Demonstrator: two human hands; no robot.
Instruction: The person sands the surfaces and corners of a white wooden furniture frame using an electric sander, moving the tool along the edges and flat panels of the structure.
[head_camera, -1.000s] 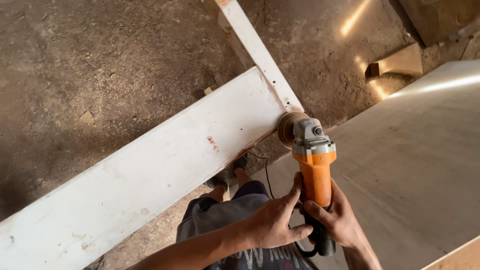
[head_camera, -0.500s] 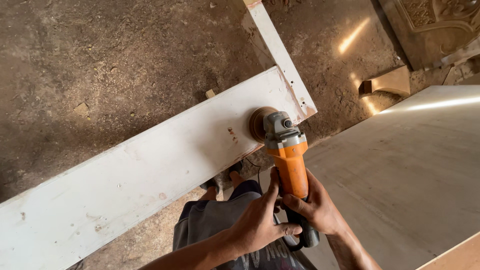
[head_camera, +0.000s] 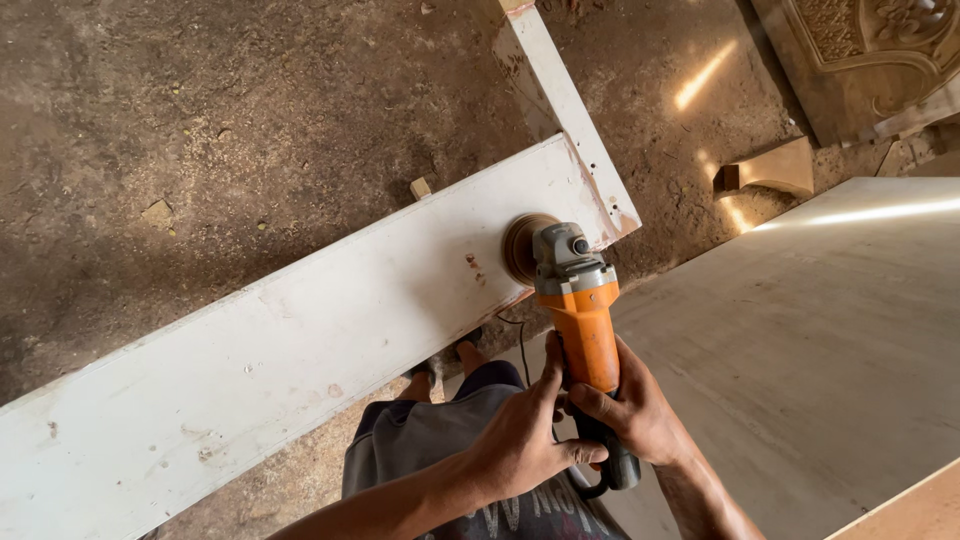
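An orange angle grinder (head_camera: 581, 318) with a grey head and a brown sanding disc (head_camera: 522, 247) rests on a long white-painted wooden plank (head_camera: 300, 330). The disc touches the plank near its right end, close to a joint with a second white plank (head_camera: 560, 110). My left hand (head_camera: 525, 435) and my right hand (head_camera: 635, 410) both wrap the grinder's rear body. A black cord (head_camera: 522, 345) hangs from it.
A large pale wooden board (head_camera: 820, 340) lies at the right. A carved wooden panel (head_camera: 870, 50) and a small wooden block (head_camera: 775, 168) sit at the upper right. The ground is dirt with sawdust. My legs and feet (head_camera: 445, 365) are below the plank.
The grinder and both hands have slid left along the white plank, away from the joint at its right end.
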